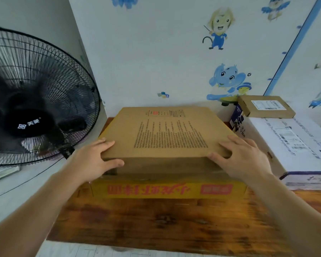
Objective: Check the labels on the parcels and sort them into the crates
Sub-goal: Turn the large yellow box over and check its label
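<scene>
A flat brown cardboard parcel (165,132) with dense black print on its top lies on a yellow box with red lettering (167,191) on the wooden table. My left hand (96,158) grips the parcel's near left corner, thumb along the front edge. My right hand (243,156) grips the near right corner the same way. A small brown parcel with a white label (267,108) rests on a large white box (293,145) at the right.
A black standing fan (35,97) fills the left side, close to the parcel's left edge. The wooden table (156,223) shows bare surface in front of the yellow box. A wall with cartoon stickers (226,82) stands right behind the boxes.
</scene>
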The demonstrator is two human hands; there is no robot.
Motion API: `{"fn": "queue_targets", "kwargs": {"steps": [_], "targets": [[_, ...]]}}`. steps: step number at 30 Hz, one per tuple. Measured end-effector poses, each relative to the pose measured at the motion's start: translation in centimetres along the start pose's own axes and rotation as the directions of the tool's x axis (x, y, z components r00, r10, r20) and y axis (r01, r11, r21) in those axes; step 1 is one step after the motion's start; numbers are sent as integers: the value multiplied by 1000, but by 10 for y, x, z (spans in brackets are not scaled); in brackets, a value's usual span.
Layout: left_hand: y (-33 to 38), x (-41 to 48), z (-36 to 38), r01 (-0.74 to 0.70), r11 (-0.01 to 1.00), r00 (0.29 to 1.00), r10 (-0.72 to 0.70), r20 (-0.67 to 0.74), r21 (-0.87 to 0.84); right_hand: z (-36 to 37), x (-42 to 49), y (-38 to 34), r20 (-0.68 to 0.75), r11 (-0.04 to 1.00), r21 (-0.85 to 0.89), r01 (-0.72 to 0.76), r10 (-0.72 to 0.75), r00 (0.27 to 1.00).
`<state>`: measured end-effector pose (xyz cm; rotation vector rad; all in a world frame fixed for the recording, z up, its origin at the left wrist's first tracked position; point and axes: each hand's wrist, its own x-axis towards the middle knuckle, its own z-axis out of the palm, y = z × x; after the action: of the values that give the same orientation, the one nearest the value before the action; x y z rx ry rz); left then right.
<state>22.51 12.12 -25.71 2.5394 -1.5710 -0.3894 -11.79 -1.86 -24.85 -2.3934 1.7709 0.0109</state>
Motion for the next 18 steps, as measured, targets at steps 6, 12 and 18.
{"fn": "queue_targets", "kwargs": {"steps": [6,12,18], "targets": [[15,11,-57,-30,999,999,31,-24,42,-45,20,0,-172,999,-23,35,-39,984],[33,32,-108,-104,989,995,104,4,106,-88,48,-6,-233,998,-46,33,-43,972],[38,65,-117,-101,982,993,108,-38,157,-97,86,-9,-264,993,-116,21,-51,963]]}}
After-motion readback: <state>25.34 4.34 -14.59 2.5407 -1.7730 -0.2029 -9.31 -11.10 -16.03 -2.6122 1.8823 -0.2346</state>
